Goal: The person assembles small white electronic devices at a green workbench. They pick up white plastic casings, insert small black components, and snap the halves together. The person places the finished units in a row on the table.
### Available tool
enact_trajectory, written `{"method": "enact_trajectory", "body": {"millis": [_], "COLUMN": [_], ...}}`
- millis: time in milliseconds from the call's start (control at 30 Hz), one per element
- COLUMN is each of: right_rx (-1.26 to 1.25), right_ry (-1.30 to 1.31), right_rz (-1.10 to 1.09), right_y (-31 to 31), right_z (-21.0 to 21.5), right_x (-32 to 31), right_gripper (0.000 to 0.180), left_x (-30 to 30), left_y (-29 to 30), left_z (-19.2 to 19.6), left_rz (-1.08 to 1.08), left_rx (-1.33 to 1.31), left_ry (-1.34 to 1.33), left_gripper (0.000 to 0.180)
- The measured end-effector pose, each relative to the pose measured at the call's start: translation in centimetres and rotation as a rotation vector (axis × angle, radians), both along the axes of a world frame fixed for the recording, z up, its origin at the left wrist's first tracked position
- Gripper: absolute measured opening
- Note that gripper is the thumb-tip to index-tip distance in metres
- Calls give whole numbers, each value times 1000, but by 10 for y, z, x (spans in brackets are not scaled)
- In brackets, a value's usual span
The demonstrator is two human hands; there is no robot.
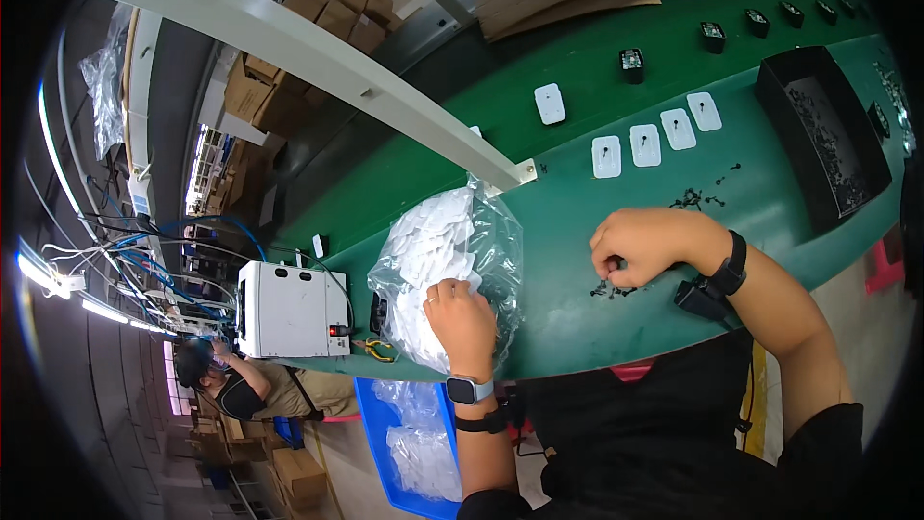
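My left hand [462,327] reaches into a clear plastic bag [500,260] full of flat white plastic covers [433,246]. Its fingers are curled down on the covers; whether one is pinched between them is hidden. Over the green bench my right hand [645,246] has thumb and fingers pinched at a loose cluster of small black parts [616,291], each with a thin stem and a knob. What lies between the fingertips is too small to make out. Several white covers [645,145] rest in a row beyond that hand, each with one black part on it.
A black bin [826,140] of small black parts stands at the right. Black housings [631,65] and a white cover [550,104] sit along the far green strip. A grey post [318,48] crosses the bench. At left are a white machine [289,313], yellow-handled pliers [375,351] and a seated person [279,390].
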State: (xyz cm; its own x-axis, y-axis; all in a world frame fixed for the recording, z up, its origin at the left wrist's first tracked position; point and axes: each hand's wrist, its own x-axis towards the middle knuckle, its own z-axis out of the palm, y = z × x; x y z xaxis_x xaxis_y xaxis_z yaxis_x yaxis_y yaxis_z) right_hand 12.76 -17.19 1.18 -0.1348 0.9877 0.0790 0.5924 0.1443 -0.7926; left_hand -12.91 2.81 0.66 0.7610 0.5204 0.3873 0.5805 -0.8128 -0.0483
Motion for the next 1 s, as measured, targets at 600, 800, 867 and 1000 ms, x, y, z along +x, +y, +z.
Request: {"method": "enact_trajectory", "body": {"millis": [600,800,867,1000], "right_rx": [-12,181,269,353], "right_ry": [-254,-192,-26,231], "right_rz": [129,114,34,-242], "right_y": [3,2,4,2], "right_z": [-12,-10,-6,11], "right_x": [-23,-21,-12,13], "right_gripper": [6,8,8,8], "left_x": [6,32,53,92], "left_y": [0,-22,-34,-37], "left_z": [27,40,45,22], "left_rz": [-112,-203,-282,-467], "left_rx": [-89,-972,-1358,-1886], "left_ry": [-97,-704,-898,-980], "left_gripper": [10,16,26,23]}}
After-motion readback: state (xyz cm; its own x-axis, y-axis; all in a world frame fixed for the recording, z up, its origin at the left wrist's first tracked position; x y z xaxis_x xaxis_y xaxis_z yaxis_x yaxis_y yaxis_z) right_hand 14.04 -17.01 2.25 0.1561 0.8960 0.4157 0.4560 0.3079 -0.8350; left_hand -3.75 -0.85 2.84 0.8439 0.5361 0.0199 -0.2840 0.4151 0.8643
